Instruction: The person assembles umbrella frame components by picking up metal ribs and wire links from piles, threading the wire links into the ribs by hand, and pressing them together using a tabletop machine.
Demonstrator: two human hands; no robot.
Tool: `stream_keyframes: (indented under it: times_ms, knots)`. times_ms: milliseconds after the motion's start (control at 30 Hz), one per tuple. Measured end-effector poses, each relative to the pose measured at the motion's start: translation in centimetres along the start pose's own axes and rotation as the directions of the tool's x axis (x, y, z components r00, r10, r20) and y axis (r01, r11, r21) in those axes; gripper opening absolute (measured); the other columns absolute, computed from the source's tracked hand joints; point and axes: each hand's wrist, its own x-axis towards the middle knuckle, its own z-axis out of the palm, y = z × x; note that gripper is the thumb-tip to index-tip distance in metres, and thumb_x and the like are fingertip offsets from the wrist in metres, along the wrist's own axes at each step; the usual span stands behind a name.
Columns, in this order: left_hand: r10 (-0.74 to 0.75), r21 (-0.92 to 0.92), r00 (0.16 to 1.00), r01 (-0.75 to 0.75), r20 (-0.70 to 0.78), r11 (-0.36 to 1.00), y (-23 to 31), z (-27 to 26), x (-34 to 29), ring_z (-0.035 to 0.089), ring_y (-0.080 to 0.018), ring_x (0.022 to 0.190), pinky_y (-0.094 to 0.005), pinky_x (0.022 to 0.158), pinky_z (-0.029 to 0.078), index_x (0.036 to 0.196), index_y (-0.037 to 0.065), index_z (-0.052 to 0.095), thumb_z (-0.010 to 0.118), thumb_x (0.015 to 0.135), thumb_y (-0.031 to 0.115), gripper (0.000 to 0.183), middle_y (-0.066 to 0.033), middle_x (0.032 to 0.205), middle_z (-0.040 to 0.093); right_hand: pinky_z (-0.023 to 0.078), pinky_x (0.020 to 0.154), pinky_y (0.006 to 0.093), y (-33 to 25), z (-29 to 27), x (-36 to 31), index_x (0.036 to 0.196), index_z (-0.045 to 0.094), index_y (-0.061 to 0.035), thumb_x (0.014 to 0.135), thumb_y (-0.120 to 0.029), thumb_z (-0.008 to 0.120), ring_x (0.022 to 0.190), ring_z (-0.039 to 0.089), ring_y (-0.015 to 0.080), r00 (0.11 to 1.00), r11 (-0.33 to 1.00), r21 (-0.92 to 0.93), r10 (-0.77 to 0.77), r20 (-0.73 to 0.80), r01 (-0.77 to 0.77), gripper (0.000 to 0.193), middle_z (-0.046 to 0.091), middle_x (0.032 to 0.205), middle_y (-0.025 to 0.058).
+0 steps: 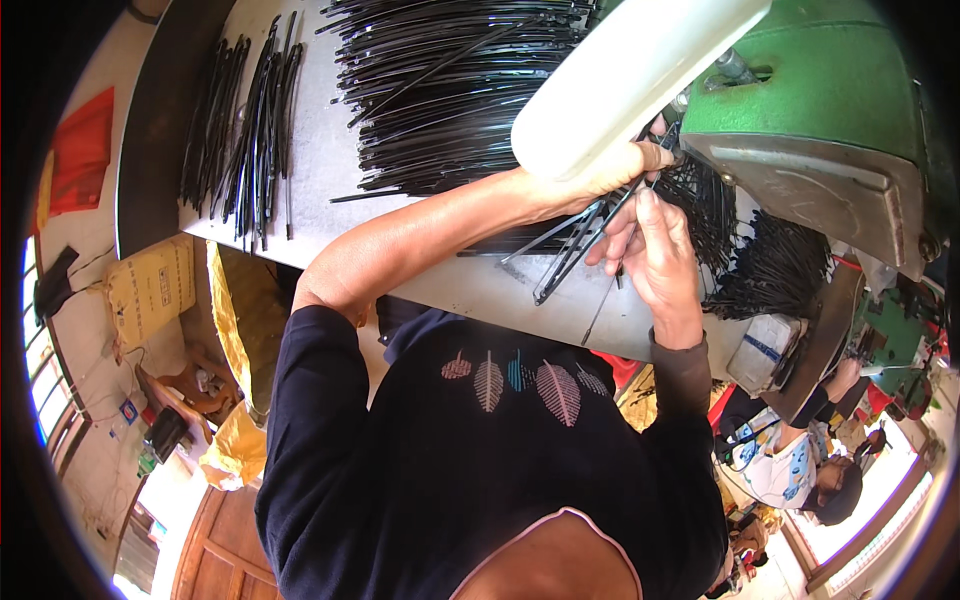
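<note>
Both my hands work at the front of the green machine [800, 90], over thin black metal rods that look like umbrella ribs. My left hand [612, 176] reaches across under a white tube-shaped cover, which hides part of it; its thumb and fingers pinch a rib close to the machine. Lower and to the right, my right hand [662, 250] has its thumb and fingers closed on a black rib [568, 268] that slants down to the left. One thinner rod [600, 315] points down below those fingers. The ribs' far ends are hidden by the hands and machine.
A large stack of black ribs [440, 110] covers the back of the metal table [315, 150], with smaller bundles [262, 140] at left. Another dark pile [770, 270] lies right of my right hand, near a metal box [765, 350]. A co-worker [800, 470] sits at lower right.
</note>
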Motion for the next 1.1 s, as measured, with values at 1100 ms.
stream_keyframes:
  times_ms: [1100]
  knots:
    - [-0.005,-0.015,1.0,0.005,0.005,1.0,0.5,0.1,0.6,0.048,-0.0104,0.046,-0.0237,0.04,0.036,0.073,0.001,0.057,0.062,0.073,0.008,0.009,-0.0027,0.056,0.052,0.049,0.057,0.022,-0.9,-2.2,-1.9,0.088,0.061,0.0055,0.095,-0.022,0.047,0.061,0.059,0.0118,0.951,0.908,-0.409,-0.2,-0.237,0.09,0.031,0.061,0.072,0.0072]
